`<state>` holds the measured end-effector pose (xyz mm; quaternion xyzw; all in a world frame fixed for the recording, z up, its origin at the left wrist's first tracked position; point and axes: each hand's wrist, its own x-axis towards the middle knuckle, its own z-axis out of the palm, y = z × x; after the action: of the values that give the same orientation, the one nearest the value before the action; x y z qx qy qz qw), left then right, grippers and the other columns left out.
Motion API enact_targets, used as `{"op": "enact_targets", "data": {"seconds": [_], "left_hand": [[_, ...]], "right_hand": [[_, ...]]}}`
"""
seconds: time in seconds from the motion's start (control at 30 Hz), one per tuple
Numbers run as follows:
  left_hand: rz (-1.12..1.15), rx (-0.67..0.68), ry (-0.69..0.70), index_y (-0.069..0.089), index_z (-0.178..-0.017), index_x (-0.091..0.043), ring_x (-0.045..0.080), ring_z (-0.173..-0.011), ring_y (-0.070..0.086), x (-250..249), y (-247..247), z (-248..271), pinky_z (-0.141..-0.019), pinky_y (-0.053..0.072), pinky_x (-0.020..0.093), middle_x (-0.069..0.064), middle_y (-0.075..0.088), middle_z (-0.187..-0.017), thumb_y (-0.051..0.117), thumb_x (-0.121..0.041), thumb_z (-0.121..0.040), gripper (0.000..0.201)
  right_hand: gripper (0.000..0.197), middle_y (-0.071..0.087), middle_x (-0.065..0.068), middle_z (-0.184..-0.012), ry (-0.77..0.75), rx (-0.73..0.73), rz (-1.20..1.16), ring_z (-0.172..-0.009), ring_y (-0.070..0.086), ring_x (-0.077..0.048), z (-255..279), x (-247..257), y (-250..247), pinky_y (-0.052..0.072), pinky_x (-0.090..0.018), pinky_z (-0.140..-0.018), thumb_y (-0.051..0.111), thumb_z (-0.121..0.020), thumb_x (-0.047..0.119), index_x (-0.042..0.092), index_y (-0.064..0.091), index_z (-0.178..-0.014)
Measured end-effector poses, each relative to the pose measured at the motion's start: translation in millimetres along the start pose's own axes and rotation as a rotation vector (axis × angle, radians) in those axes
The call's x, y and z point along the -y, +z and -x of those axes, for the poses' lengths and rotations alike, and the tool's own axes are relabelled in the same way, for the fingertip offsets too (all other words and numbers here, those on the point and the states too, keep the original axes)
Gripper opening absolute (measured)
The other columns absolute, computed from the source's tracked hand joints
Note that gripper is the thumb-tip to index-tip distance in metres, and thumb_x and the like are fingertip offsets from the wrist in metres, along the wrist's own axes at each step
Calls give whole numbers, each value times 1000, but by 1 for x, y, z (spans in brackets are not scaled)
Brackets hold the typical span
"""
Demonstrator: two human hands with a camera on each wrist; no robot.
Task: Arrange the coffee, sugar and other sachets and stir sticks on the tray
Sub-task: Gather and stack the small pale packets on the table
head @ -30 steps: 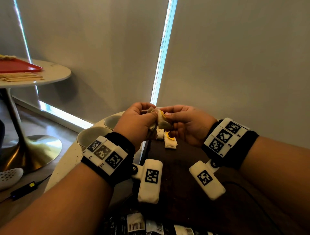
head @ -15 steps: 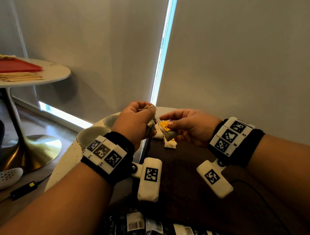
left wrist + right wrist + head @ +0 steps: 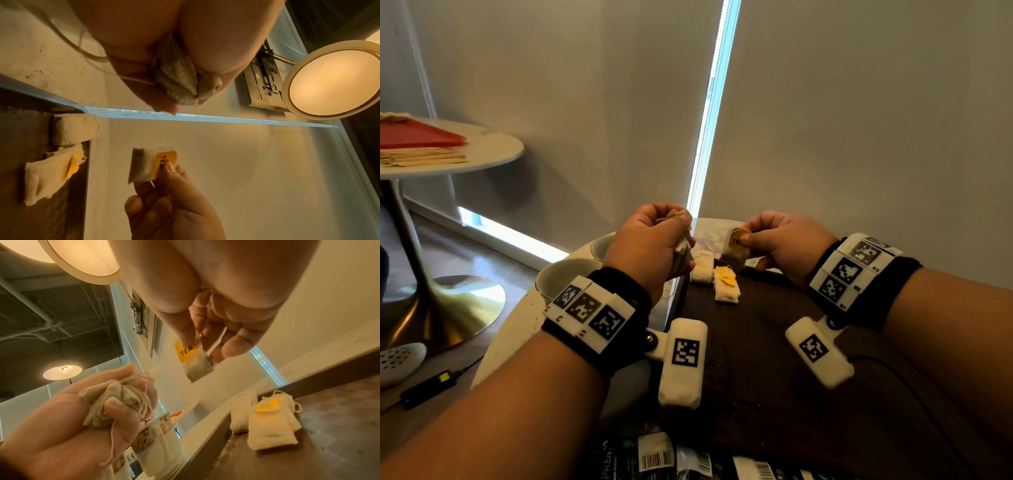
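My left hand (image 3: pixel 674 240) grips a crumpled bunch of tea bags (image 3: pixel 115 400) with loose strings, held above the left edge of the dark brown tray (image 3: pixel 756 342). A little to its right, my right hand (image 3: pixel 748 240) pinches a single tea bag (image 3: pixel 148 164) by its yellow "TEA" tag (image 3: pixel 186 352), and the bag hangs over the tray's far edge. Two more tea bags lie side by side at the tray's far left corner: a plain one (image 3: pixel 702 267) and one with a yellow tag (image 3: pixel 726 286).
Two pale cups (image 3: pixel 565 274) stand on the round white table left of the tray. Black barcoded sachets (image 3: pixel 654 459) lie at the near edge. A second round table at far left carries a red tray (image 3: pixel 417 135) and wooden stir sticks (image 3: pixel 421 157). Blinds close behind.
My hands, joined over the bunch a second ago, have drawn apart. The right hand has pulled one tea bag out of the left hand's bunch and carried it to the right.
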<state>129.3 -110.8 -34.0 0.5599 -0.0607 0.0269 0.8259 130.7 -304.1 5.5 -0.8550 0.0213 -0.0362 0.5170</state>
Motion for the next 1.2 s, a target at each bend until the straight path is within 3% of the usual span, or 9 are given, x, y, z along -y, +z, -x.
{"op": "enact_targets", "data": {"seconds": [0.13,0.27,0.33,0.43,0.57,0.67,0.8,1.03,1.2], "left_hand": [[-63,65,-66,66,-109,-18,20,-81,67,4,0,0,-55,54,29,8,66,-97,68,-22,-94,16],[-134,207,-110,69,-111,-6,16,-59,61,8,2,4,-50,50,27,15,66,-87,68,-23,-93,25],[-169,206,-105,70,-103,-5,14,-51,58,8,3,5,-49,47,27,15,66,-82,67,-21,-95,19],[-207,182,-110,69,-92,-12,16,-54,59,8,2,4,-52,49,29,10,66,-77,67,-23,-94,11],[-152,143,-99,69,-101,-12,19,-65,63,8,3,3,-54,54,30,8,65,-82,67,-21,-94,11],[-78,79,-55,66,-103,-14,14,-64,65,4,3,3,-51,54,27,5,65,-83,67,-19,-95,10],[-19,47,-23,65,-104,-12,14,-63,64,1,2,3,-50,53,26,5,64,-78,66,-16,-96,9],[-44,45,-14,65,-107,-13,17,-70,66,4,1,2,-54,55,27,6,66,-85,66,-20,-96,14],[-40,53,-23,65,-110,-12,17,-70,66,4,1,1,-55,55,27,7,66,-85,67,-20,-95,17]], "right_hand": [[8,73,-11,-98,-18,37,-4,-83,69,-23,-2,5,2,47,-29,-58,64,-92,6,12,63,-97],[8,71,-9,-85,-30,193,-121,-71,67,-18,3,12,6,48,-27,-54,64,-90,4,11,64,-93],[7,70,-13,-88,-42,207,-94,-75,65,-21,3,11,8,48,-28,-58,67,-87,6,12,66,-91],[7,73,-16,-94,-79,152,-83,-86,66,-28,0,7,11,49,-33,-65,72,-84,9,14,70,-88],[9,72,-11,-90,-83,81,-70,-77,67,-22,-1,6,8,52,-31,-62,66,-89,3,12,65,-90],[11,71,-10,-96,-18,45,109,-76,66,-21,-5,0,1,55,-35,-66,68,-90,7,16,66,-94],[16,71,-9,-97,85,160,370,-60,63,-13,-10,-13,6,54,-28,-54,67,-91,5,21,68,-92],[14,67,-5,-95,215,242,539,-73,62,-14,-19,-22,25,56,-25,-59,66,-92,9,23,66,-95],[10,71,-3,-98,204,162,624,-82,67,-16,-29,-25,30,56,-26,-65,69,-90,16,25,67,-92]]}}
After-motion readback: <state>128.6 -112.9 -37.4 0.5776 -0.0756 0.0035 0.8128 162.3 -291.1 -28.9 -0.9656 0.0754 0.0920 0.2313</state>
